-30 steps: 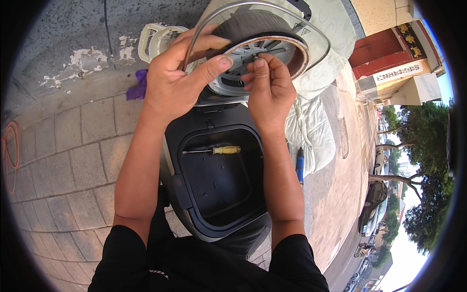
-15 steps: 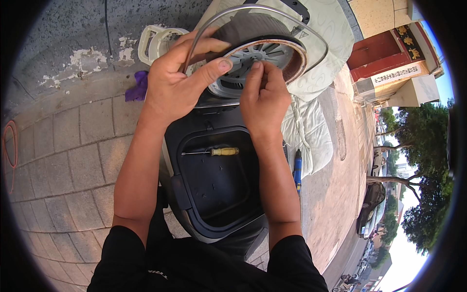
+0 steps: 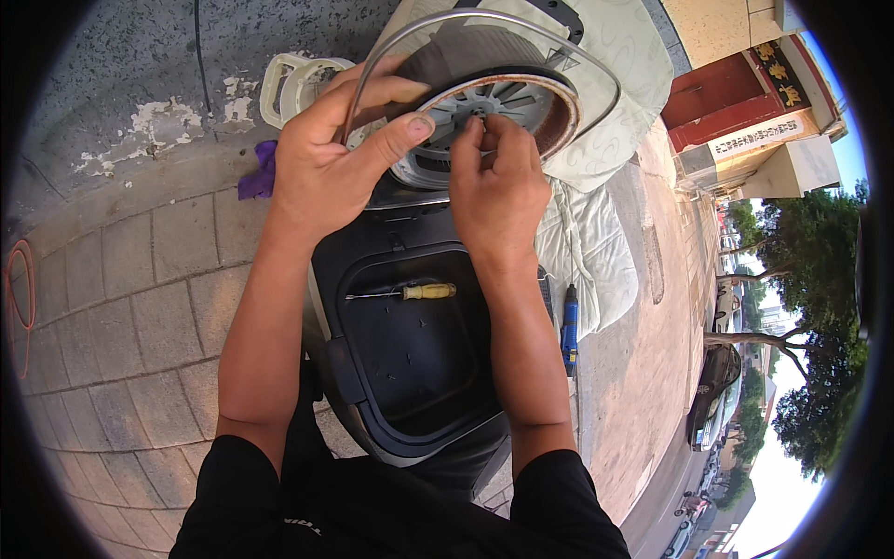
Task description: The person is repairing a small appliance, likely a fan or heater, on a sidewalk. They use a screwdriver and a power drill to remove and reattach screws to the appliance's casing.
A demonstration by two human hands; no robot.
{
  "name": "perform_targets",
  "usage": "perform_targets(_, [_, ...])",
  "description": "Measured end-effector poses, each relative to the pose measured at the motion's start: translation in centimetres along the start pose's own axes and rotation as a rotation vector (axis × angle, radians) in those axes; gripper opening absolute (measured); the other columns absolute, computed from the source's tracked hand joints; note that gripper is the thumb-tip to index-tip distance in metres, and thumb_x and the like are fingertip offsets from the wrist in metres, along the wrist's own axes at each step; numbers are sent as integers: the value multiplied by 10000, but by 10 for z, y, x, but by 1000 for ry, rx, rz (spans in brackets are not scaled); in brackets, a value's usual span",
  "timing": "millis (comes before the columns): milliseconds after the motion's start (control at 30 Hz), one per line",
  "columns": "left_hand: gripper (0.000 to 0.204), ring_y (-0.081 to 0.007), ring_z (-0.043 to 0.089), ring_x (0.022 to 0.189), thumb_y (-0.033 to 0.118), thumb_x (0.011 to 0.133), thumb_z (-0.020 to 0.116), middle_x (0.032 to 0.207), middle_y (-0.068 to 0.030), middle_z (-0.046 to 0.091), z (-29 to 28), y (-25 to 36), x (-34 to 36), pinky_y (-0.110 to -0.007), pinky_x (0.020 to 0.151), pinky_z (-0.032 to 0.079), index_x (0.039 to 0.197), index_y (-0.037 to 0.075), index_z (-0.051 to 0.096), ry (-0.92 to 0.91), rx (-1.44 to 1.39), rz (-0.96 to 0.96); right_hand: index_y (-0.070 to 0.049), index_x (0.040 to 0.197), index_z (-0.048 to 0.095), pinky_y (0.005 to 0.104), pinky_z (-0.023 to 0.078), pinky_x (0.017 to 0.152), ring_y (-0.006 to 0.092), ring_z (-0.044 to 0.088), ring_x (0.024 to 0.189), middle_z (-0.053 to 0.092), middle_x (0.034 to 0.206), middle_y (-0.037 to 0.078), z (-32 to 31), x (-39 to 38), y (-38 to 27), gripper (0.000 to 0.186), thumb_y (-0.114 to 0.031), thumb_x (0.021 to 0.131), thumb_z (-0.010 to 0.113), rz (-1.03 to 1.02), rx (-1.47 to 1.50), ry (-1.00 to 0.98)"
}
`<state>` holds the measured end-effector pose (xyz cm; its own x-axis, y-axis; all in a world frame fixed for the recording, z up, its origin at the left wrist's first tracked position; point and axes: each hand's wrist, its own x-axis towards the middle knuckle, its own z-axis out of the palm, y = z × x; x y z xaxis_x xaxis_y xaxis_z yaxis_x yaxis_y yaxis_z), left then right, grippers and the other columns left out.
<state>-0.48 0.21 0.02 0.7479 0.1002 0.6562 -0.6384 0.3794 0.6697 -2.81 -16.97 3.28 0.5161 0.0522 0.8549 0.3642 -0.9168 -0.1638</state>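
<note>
"While a yellow-handled screwdriver (image 3: pixel 426 292) lies near the far edge of the black casing's (image 3: pixel 361 240) well, what has just changed above it?"

"The right hand (image 3: pixel 503 186). It has rolled at the wrist, so its back and knuckles face up where the thumb lay in plain view a second ago. I'd judge that a twist by bare fingers, with the work centred on the drum's (image 3: pixel 512 96) middle."

"What do the fingers grasp?"

"Thumb and forefinger are pinched together at that middle; the knuckles cover them, so I can't tell whether a small part sits between. The left hand (image 3: pixel 326 163) stays clasped on the rim's left side."

"And the drum?"

"Just past the casing's far edge, tilted, open face toward the person. Dark ribbed outside, rust-brown within the rim, grey spokes at the centre. A bent metal tube (image 3: pixel 466 12) arches over it."

"Farther off?"

"To the right, a blue driver (image 3: pixel 569 331) by the near edge of a pale cloth (image 3: pixel 615 130); well beyond, a parked car (image 3: pixel 713 384)."
</note>
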Motion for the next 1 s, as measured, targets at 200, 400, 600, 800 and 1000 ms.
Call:
perform_targets(200, [325, -242, 692, 1233, 92, 925, 841, 1373, -185, 668, 0, -2, 0, -379, 1063, 573, 1213, -26, 748, -1, -7, 17, -27, 1001, 664, 411, 550, 538, 321, 689, 620, 700, 806, 132, 2, 0, 1, 136, -87, 933, 765, -12, 23, 35])
perform_targets(400, [332, -243, 685, 1247, 96, 919, 847, 1379, -182, 661, 1, 0, 0, -376, 1067, 570, 1215, -20, 753, 0, 5, 2, -32, 1017, 671, 408, 551, 535, 312, 692, 629, 698, 829, 124, 5, -3, 5, 141, -82, 929, 768, -13, 22, 28])
perform_targets(600, [332, -243, 694, 1233, 95, 913, 851, 1389, -180, 656, 0, 1, 0, -368, 1071, 566, 1215, -7, 759, -3, 18, -24, -32, 1059, 684, 406, 564, 547, 301, 710, 660, 703, 873, 120, 9, -6, 10, 172, -74, 918, 774, -26, 23, 60])
perform_targets(800, [349, -227, 684, 1184, 47, 945, 811, 1464, -233, 610, -2, 2, 0, -352, 1005, 571, 1260, -58, 704, -43, 76, 2, -35, 1026, 692, 398, 567, 564, 289, 723, 675, 709, 843, 108, 7, -4, 4, 143, -75, 916, 775, 20, 36, 55])
perform_targets(1000, [350, -234, 675, 1206, 54, 937, 820, 1445, -241, 616, -2, 4, -1, -368, 1027, 561, 1250, -61, 714, -42, 70, -12, -41, 1039, 687, 395, 564, 573, 283, 719, 678, 709, 851, 101, 9, -5, 7, 157, -75, 915, 777, -17, 24, 68])
